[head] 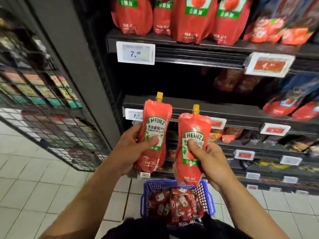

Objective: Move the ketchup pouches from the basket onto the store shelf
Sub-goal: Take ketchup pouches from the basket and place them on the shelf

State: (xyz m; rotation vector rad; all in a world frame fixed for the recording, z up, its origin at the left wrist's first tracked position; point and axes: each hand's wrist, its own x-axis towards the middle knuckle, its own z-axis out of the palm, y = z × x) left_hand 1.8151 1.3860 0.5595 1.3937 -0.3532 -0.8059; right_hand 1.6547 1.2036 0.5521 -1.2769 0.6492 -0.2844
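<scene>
Pouches (155,133) pinched upright, one in each hand's fingers (151,140), could slump and slip downward, being soft above the fingertips.

Two hands up, the left hand (131,149) and the right hand (209,161), and each grips one pouch: that makes two ketchup pouches held, the left pouch (156,118) and the right pouch (193,169). One blue basket (146,192) on the floor, with a heap of further pouches (174,204) inside, too jumbled to count. On the top shelf (198,50), four big red pouches (193,19) across the front. At least eight price tags (135,52) on the shelf edges.
</scene>
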